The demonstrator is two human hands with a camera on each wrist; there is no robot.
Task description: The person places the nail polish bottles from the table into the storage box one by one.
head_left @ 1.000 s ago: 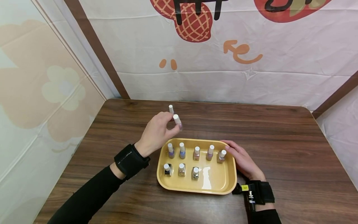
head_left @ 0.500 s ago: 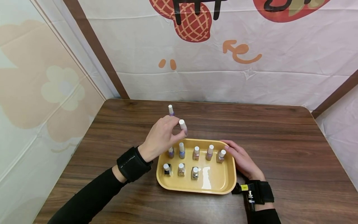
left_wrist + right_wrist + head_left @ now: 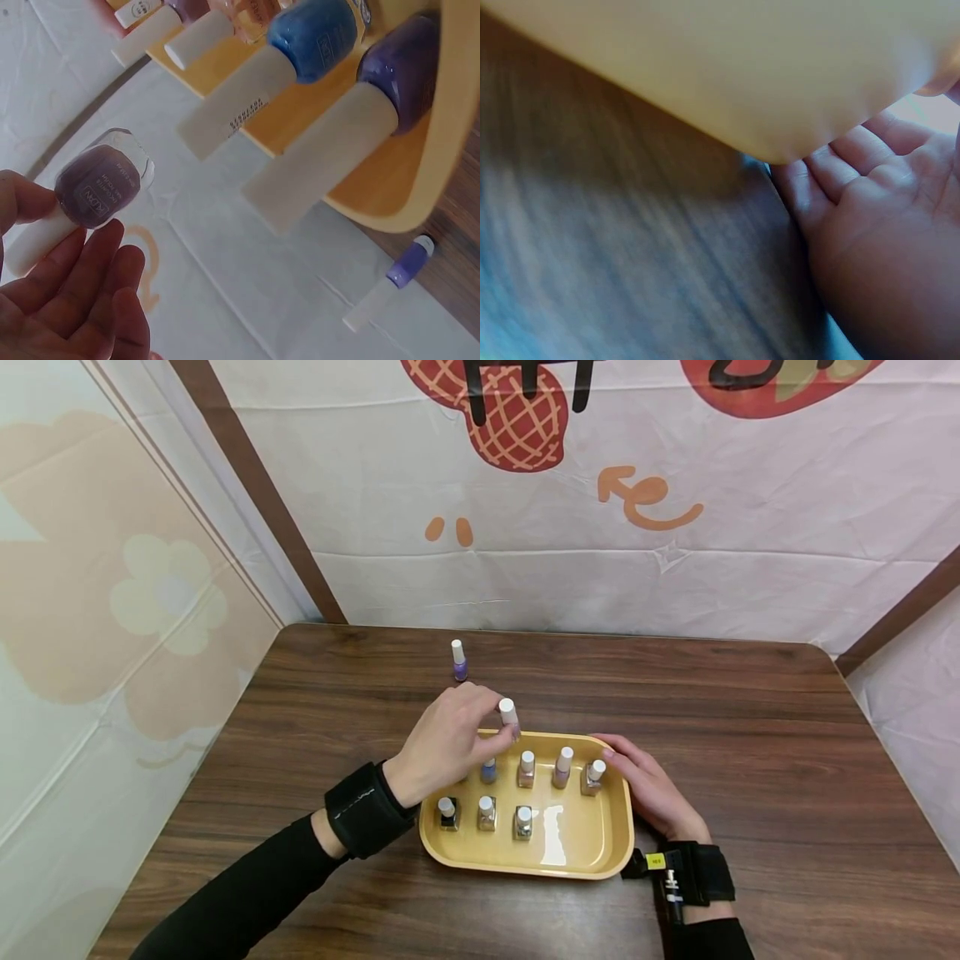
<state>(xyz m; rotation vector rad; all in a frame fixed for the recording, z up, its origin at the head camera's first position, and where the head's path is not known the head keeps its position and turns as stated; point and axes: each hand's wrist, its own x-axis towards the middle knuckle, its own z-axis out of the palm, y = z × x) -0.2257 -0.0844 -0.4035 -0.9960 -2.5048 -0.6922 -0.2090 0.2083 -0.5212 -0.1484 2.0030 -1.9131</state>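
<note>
My left hand (image 3: 453, 739) pinches a nail polish bottle (image 3: 508, 713) by its white cap, above the back edge of the yellow tray (image 3: 592, 839). In the left wrist view, mauve polish (image 3: 101, 184) fills this bottle and its cap points down toward the palm. My right hand (image 3: 656, 789) holds the tray's right end, thumb at the rim and fingers along the outer wall. Several white-capped bottles stand inside in two rows, among them a blue bottle (image 3: 489, 771) and a black bottle (image 3: 448, 812). A purple bottle (image 3: 405, 71) in the tray is hidden behind my left hand in the head view.
Another purple nail polish bottle (image 3: 460, 663) stands on the wooden table (image 3: 750, 735) behind the tray, near the back edge. A printed white cloth (image 3: 525, 585) hangs just beyond the table, and a second cloth (image 3: 150, 610) covers the left side.
My left hand has moved right and toward me with the mauve bottle, coming over the tray's back edge. The purple bottle behind it is now fully uncovered. The right hand and tray stay put.
</note>
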